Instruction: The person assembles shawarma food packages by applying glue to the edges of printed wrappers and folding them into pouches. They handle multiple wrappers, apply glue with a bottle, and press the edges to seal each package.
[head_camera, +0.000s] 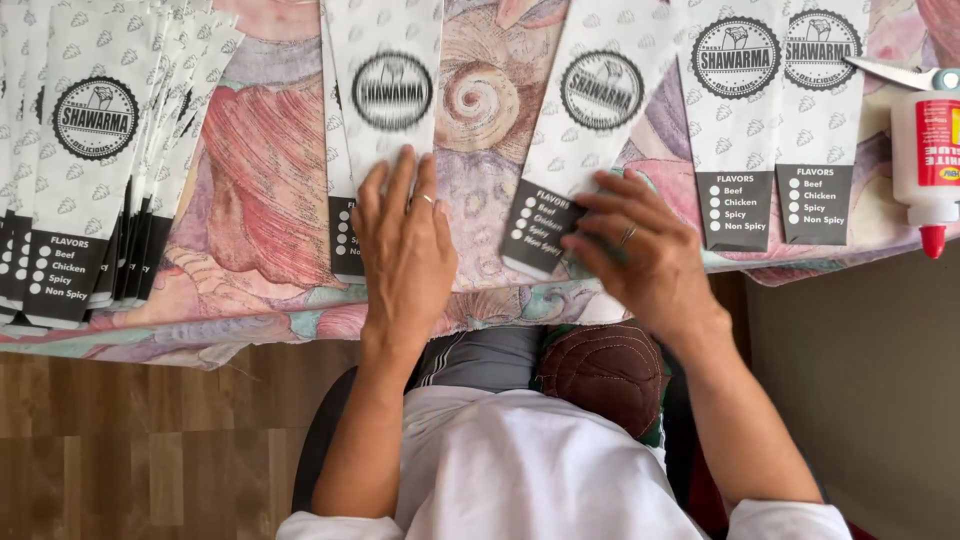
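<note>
Head view looks straight down at two hands on a tabletop (280, 250) covered with a painted cloth. The left hand (403, 250) lies flat and spread open on a long white paper bag (385, 110), pressing it down; it grips nothing. The right hand (640, 255) is bent, with its fingers (600, 215) pinching the dark lower end of a second bag (585, 130), which lies tilted. Both hands wear a ring.

Between the two bags the cloth shows a spiral shell picture. Right of the tilted bag lie two more bags (775, 120), side by side and straight, close to the right hand. Past them, at the right edge, stands a white glue bottle (928, 150) with a red tip pointing down, and just above it lies a pair of scissors (900, 72), only partly seen. Far left sits a thick pile of bags (90, 160), fanned out and well apart from the left hand.

The front edge of the tabletop runs just below the hands, and the cloth hangs over it a little. There is bare cloth between the pile and the left hand. Below the edge are the person's lap, a brown cushion (605, 370) and a wood floor (150, 460).
</note>
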